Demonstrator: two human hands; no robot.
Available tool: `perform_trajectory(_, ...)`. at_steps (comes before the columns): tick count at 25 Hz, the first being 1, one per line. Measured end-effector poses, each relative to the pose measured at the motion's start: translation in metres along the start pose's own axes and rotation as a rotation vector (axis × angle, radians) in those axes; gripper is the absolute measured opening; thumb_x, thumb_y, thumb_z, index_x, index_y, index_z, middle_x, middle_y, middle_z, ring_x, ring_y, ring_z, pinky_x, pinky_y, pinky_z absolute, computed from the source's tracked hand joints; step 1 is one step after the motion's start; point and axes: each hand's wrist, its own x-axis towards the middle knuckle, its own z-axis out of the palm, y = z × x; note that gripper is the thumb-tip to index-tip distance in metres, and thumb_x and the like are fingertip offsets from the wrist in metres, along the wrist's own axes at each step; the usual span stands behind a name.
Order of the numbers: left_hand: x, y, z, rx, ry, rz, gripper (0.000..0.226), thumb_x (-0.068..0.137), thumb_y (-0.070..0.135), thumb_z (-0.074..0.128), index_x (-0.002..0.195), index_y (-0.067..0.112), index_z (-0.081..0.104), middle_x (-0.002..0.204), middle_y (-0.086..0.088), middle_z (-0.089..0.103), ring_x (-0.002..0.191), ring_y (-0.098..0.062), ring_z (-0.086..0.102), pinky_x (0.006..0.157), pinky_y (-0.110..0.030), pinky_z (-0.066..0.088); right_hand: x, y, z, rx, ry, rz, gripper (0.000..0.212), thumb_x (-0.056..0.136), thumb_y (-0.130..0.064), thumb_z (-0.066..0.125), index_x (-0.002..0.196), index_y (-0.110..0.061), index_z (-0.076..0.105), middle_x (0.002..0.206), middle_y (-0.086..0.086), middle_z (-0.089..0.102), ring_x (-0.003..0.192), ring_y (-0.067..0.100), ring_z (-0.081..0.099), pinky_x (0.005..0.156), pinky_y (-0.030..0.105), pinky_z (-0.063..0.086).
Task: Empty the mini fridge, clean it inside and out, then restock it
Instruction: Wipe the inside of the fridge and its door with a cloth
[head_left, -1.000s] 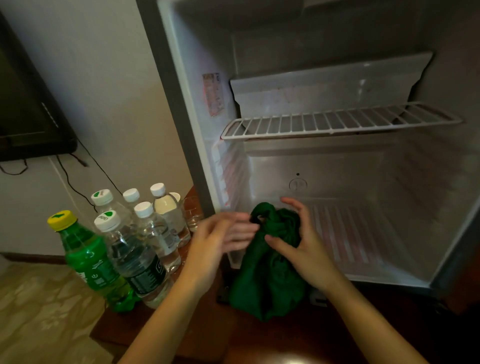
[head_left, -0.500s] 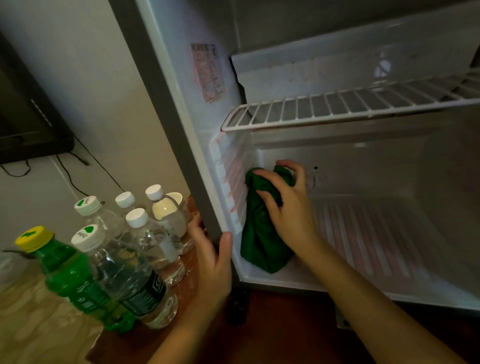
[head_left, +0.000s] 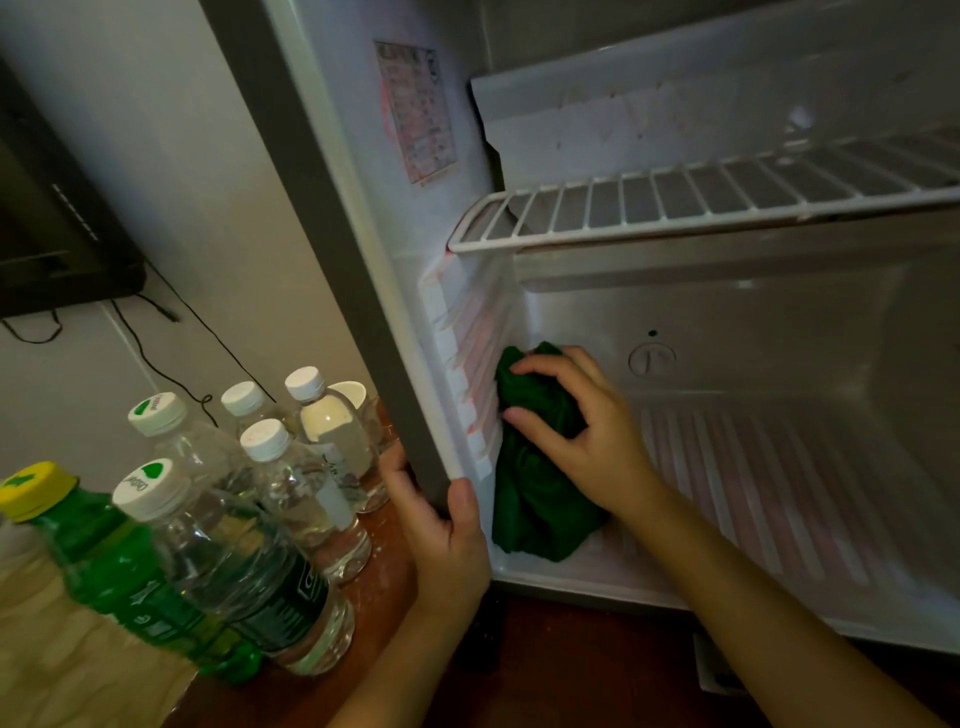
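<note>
The right hand (head_left: 582, 436) has its fingers curled over a bunched green cloth (head_left: 540, 514), pressing it into the lower left inner corner of the mini fridge (head_left: 779, 467), about center frame. The cloth looks soft, light and floppy, so a wadded fistful like this is probably the best hold; a loose corner would just drag. The left hand (head_left: 447, 530) grips the fridge's front left edge, thumb wrapped round it, likely as a brace. The liner looks like smooth ribbed plastic, with a wire shelf (head_left: 727, 202) above. Water bottles (head_left: 291, 467) and a green bottle (head_left: 104, 545) crowd the wooden top (head_left: 545, 670) at lower left, and there's a dark screen (head_left: 52, 234) at upper left.
</note>
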Motion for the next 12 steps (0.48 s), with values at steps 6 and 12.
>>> perform_trajectory(6, 0.002, -0.006, 0.001, -0.013, -0.022, 0.073, 0.044, 0.087, 0.052, 0.049, 0.126, 0.062, 0.031, 0.122, 0.024, 0.049, 0.116, -0.008, 0.051, 0.097, -0.035, 0.046, 0.014, 0.002, 0.004, -0.043, 0.075, 0.075, 0.024, 0.091, -0.020, 0.058, 0.112, -0.015, 0.068, 0.106, -0.003, 0.060, 0.098, 0.006, 0.059, 0.090, 0.020, 0.045)
perform_trajectory(12, 0.001, -0.008, 0.002, -0.059, -0.037, 0.061, 0.043, 0.089, 0.042, 0.049, 0.129, 0.041, 0.033, 0.120, 0.005, 0.048, 0.110, -0.001, 0.052, 0.092, -0.020, 0.045, -0.016, -0.037, 0.006, 0.007, 0.032, -0.009, 0.018, 0.089, -0.020, 0.061, 0.102, -0.012, 0.072, 0.099, -0.001, 0.062, 0.094, 0.009, 0.061, 0.083, 0.024, 0.049)
